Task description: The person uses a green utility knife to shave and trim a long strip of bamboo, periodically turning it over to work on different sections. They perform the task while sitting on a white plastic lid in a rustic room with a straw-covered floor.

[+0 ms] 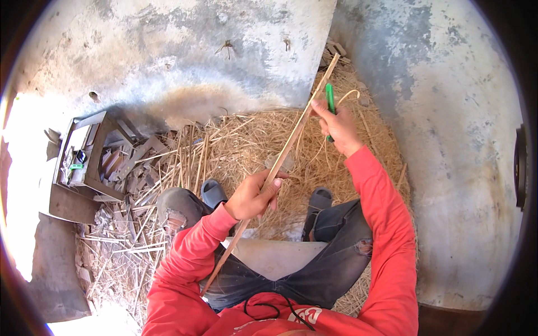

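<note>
Left hand point(253, 196) closed round a long bamboo strip point(291, 143) near its middle, strip running diagonal from the lap up toward the wall corner. Right hand point(338, 127) further up the strip, fingers wrapped on a green-handled knife point(330, 101), thumb touching the strip's edge; a thin pale shaving point(343, 99) curls off beside the blade, so the paring looks underway at the upper stretch. Lower stretch below the left hand looks the same width, can't tell if it's been pared. Person seated, red sleeves, dark jeans, grey sandals point(213, 192) on a floor heaped with straw-like shavings point(246, 140), so plenty of trimming seems done already. Left edge of the floor: dark metal frame stand point(92, 151) with loose split sticks point(134, 168) beside it, likely stock left to work
</note>
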Motion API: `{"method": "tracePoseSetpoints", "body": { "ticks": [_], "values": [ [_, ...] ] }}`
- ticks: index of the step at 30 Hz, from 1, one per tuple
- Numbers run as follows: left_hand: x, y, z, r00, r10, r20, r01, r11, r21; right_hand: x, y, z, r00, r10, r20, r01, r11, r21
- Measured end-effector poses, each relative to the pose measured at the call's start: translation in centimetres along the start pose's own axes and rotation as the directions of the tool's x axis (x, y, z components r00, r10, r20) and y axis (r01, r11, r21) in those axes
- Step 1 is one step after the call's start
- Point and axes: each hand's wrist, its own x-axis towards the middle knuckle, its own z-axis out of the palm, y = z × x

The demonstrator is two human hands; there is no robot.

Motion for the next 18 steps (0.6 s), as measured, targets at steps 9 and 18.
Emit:
{"method": "tracePoseSetpoints", "body": {
  "ticks": [9, 18],
  "values": [
    [0.1, 0.4, 0.0, 0.999, -0.015, -0.030, 0.015, 1.000, 0.006, 0.7, 0.6, -2.1, 0.997, -0.076, 0.024, 0.079, 0.983, -0.165],
    [0.1, 0.0, -0.3, 0.999, 0.033, 0.042, -0.024, 0.981, -0.191, 1.3, 0.8, -4.3, 0.950, -0.185, -0.251, 0.134, 0.969, -0.209]
  ]
}}
